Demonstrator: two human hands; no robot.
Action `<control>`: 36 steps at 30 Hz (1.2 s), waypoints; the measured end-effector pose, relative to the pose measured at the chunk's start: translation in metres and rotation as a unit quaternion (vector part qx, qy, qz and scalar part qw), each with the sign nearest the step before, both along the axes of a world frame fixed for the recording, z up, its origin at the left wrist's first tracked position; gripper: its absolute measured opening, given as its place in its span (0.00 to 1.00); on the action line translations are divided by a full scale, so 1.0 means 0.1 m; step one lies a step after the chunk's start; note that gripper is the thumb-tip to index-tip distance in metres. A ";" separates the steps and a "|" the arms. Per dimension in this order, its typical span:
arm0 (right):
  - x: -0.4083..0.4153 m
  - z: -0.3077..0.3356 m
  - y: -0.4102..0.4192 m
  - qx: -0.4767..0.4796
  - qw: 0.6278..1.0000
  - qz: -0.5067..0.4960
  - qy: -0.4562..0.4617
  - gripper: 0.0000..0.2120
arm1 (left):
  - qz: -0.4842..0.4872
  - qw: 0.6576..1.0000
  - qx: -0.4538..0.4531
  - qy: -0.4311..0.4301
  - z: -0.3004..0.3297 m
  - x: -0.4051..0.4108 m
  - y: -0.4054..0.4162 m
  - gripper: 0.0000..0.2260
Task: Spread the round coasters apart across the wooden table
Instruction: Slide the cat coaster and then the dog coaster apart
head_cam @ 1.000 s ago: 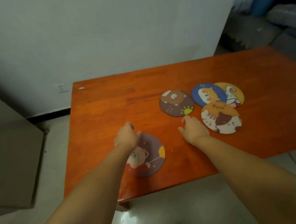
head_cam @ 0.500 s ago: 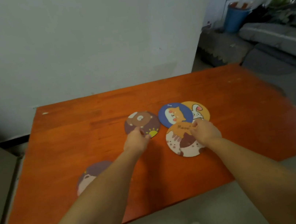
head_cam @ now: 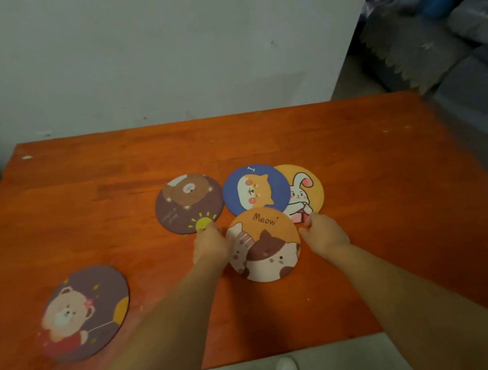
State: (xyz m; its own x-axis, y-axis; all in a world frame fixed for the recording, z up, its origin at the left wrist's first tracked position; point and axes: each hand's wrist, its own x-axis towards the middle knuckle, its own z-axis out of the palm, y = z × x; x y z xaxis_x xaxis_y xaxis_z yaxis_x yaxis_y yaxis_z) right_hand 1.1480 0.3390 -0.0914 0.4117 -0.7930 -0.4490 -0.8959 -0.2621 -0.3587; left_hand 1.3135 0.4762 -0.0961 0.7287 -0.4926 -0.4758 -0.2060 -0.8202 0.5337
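Four coasters remain clustered at the middle of the surface point(head_cam: 360, 167); a fifth, the pink bear coaster point(head_cam: 86, 313), lies well apart near the near-left corner. The "Meow" cat coaster point(head_cam: 264, 245) sits directly between the two hands, with the left hand point(head_cam: 210, 246) touching its left rim and the right hand point(head_cam: 322, 233) just beside its right rim. Both hands are loosely curled, fingertips down on the surface, and grip nothing.

The cat coaster overlaps the near edge of the blue dog coaster point(head_cam: 254, 189), which in turn overlaps the yellow rabbit coaster point(head_cam: 303, 188). The brown bear coaster point(head_cam: 188, 202) lies beyond the left hand, whose fingertips touch its near rim; the rabbit coaster lies beyond the right hand, equally close.

The coasters are round and have no long axis. Their prints read upright from the near edge.

Judgement: the next move likely slides the brown bear coaster toward the left edge and the rabbit or cat coaster toward the right edge.
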 end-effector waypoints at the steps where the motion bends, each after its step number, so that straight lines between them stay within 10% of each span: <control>1: 0.01 -0.04 -0.02 0.008 1.000 -0.007 -0.005 0.14 | 0.012 1.000 0.000 0.006 -0.03 0.01 -0.01 0.15; 26: -1.03 0.13 -0.67 0.064 0.972 -0.195 -0.111 0.04 | -0.022 0.958 -0.085 0.273 0.39 -0.90 -0.84 0.15; 36: -1.72 -0.07 -1.07 0.117 0.978 -0.121 -0.124 0.04 | 0.063 0.969 -0.075 0.228 0.13 -1.76 -1.12 0.15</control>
State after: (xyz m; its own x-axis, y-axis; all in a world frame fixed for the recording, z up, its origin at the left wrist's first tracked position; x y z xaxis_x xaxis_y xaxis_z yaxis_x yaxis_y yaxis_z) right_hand 0.9756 0.2324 -0.0985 0.3444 -0.7677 -0.5405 -0.7996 0.0619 -0.5973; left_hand 1.1376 0.3639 -0.0834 0.5186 -0.5015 -0.6925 0.1755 -0.7302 0.6603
